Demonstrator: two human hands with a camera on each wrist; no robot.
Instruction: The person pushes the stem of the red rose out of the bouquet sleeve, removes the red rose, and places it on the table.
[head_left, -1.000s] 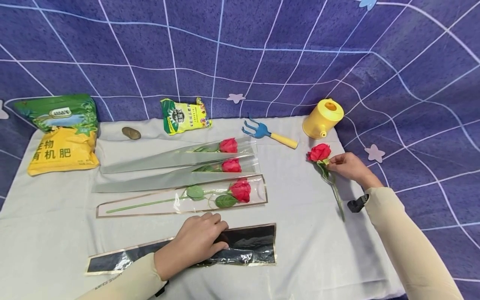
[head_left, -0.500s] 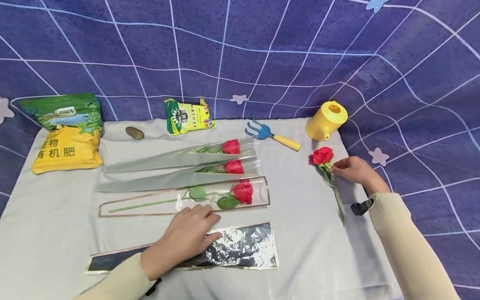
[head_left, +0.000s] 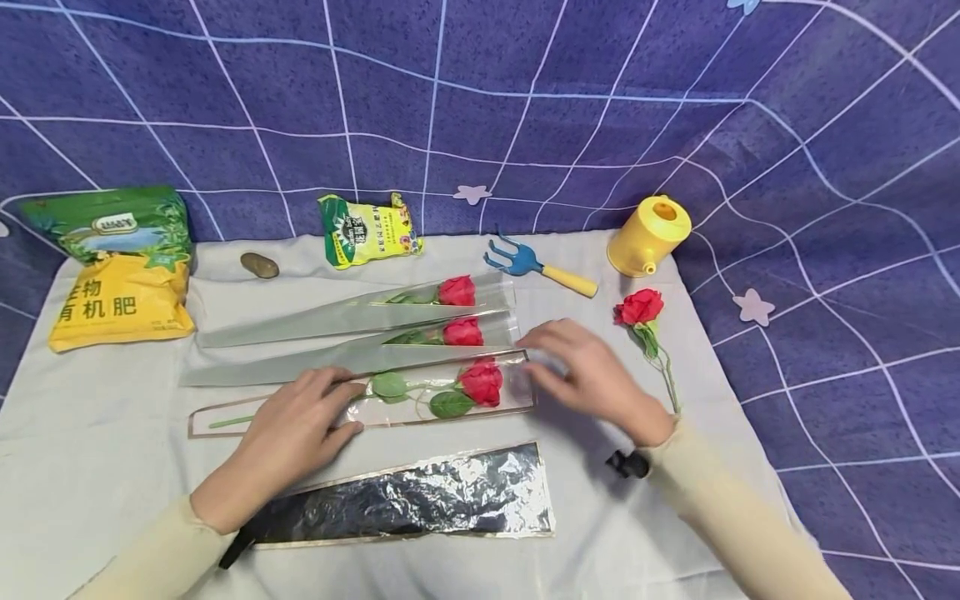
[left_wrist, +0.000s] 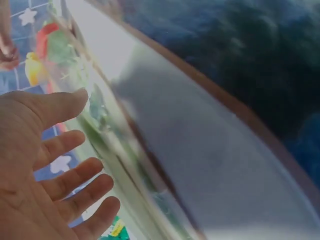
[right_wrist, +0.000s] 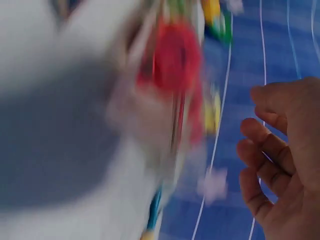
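A red rose point(head_left: 481, 382) in a clear, brown-edged sleeve point(head_left: 517, 379) lies on the table. My left hand point(head_left: 296, 425) is over the stem part of this sleeve, fingers extended; I cannot tell whether it touches. Near the sleeve's right end hovers my right hand point(head_left: 588, 367), its fingers loosely bent with nothing between them in the right wrist view point(right_wrist: 280, 155). Closer to me lies a flat sleeve point(head_left: 420, 500) with a shiny black face, partly under the left wrist. A loose red rose point(head_left: 639, 307) with a green stem rests at the right.
Two more sleeved roses, an upper one point(head_left: 457, 291) and a lower one point(head_left: 462, 331), lie behind. Along the back are a yellow watering can point(head_left: 649, 236), a blue hand fork point(head_left: 517, 260), a small packet point(head_left: 369, 232), a stone point(head_left: 259, 265) and a large fertilizer bag point(head_left: 120, 283).
My right hand has let go of the loose rose and moved left to the sleeved one. The left hand has left the black sleeve and moved left and away from me.
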